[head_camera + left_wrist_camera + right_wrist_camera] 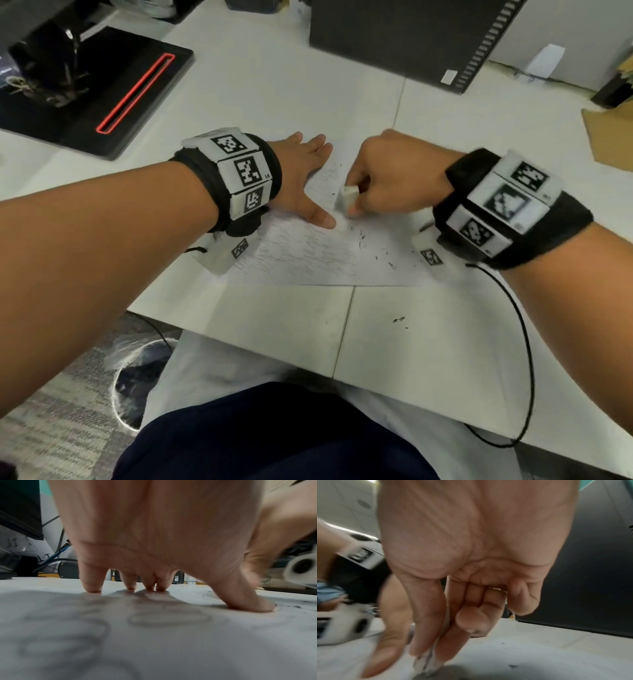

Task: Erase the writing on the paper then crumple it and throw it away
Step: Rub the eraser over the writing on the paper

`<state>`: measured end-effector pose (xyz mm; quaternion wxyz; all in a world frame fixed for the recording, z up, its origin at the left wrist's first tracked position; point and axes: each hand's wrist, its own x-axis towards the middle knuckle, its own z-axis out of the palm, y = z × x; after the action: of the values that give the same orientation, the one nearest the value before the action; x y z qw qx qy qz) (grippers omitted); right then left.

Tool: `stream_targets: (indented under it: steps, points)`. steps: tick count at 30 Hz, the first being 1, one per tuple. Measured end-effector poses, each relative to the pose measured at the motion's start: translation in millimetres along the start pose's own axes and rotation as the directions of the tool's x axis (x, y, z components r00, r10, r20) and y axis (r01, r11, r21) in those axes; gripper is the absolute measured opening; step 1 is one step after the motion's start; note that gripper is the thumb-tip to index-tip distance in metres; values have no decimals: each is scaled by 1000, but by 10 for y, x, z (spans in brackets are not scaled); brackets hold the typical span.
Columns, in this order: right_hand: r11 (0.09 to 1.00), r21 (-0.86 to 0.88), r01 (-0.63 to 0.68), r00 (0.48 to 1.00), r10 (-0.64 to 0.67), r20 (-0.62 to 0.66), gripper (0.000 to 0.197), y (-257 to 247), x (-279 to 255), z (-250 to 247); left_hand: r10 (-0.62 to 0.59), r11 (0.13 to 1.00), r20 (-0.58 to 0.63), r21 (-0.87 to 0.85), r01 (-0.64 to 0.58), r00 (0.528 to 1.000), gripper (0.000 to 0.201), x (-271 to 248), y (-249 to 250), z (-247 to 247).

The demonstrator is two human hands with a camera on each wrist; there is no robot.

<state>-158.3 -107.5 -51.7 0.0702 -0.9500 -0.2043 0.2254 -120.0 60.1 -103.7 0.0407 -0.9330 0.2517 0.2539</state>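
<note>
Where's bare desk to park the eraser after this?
Bare patches: near desk between the paper's front edge and the desk edge; far desk between the hands and the dark box. Crowded: around the left hand, right hand and eraser.

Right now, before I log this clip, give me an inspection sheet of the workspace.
Surface: white table, seams between panels.
Job's things: paper flat, pencil scribbles remaining; eraser against the sheet.
Clutter: eraser crumbs on paper and table; cardboard at the right edge.
Grippers: left hand pressed flat on the paper; right hand pinches the eraser.
Cables: black cable from the right wristband.
Surroundings: black monitor base, dark box, bin on the floor.
</note>
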Motion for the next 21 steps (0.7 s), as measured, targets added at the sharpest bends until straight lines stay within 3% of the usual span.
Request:
stream_targets:
  steps: [2, 6, 11, 15, 18, 21]
  points:
    - [999, 8, -46, 998, 46, -43, 14, 41, 99, -40, -1, 1000, -4, -7, 1, 1000, 130, -1, -5, 5]
    - [998, -68, 11, 998, -16, -63, 28, -5, -44, 119, 0, 1000, -3, -13, 0, 1000, 129, 2, -9, 11]
    - [992, -96, 78, 996, -73, 50, 22, -127, -500, 323, 7, 1000, 13, -10, -6, 1000, 130, 6, -11, 2]
    - [993, -70, 93, 987, -83, 141, 26, -126, -477, 229, 2, 1000, 18, -9, -2, 1000, 130, 7, 5, -2]
    - [999, -9, 45, 999, -45, 4, 23, -13, -246, 104, 1, 1000, 9, -4, -1, 1000, 128, -13, 18, -11]
    - [999, -13, 32, 999, -32, -26, 22, 1, -174, 117, 2, 1000, 5, -18, -2, 1000, 129, -12, 17, -4]
